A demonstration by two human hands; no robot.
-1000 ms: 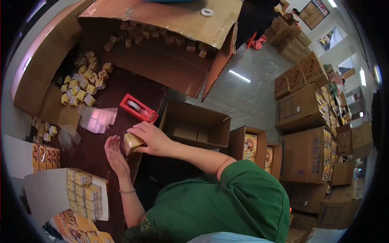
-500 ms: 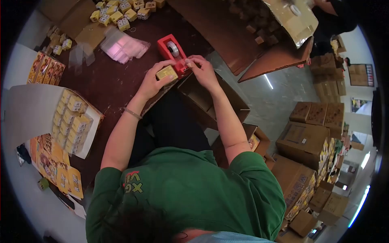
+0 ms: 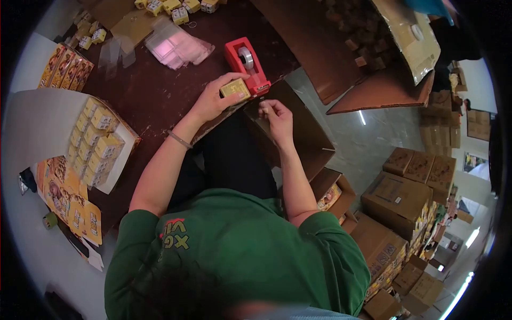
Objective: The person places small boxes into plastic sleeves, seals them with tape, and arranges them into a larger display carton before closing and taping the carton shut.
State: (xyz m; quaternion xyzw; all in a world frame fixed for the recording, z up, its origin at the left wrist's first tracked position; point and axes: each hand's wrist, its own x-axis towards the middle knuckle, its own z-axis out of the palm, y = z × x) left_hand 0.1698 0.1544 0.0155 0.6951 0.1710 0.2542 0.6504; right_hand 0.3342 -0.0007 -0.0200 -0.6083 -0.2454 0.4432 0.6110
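My left hand (image 3: 212,100) is closed around a small yellow box (image 3: 235,92), holding it at the table edge against the side of a red tape dispenser (image 3: 247,64). A roll of clear tape (image 3: 246,57) sits in the dispenser. Just below and right of the dispenser's cutting end, my right hand (image 3: 278,118) is raised with thumb and forefinger pinched together. Whatever is between those fingertips is too small to make out. Beneath the right hand stands an open cardboard box (image 3: 306,133).
Clear plastic sleeves (image 3: 176,42) lie on the dark table (image 3: 144,101). Loose small yellow boxes (image 3: 180,15) are at the back; more fill a white tray (image 3: 120,170) at left. A big open carton (image 3: 368,98) stands at right, with stacked cartons (image 3: 397,197) beyond.
My right hand has moved away from the dispenser's cutting end, down and right. My left hand still holds the yellow box beside the dispenser. The whole view has shifted slightly.
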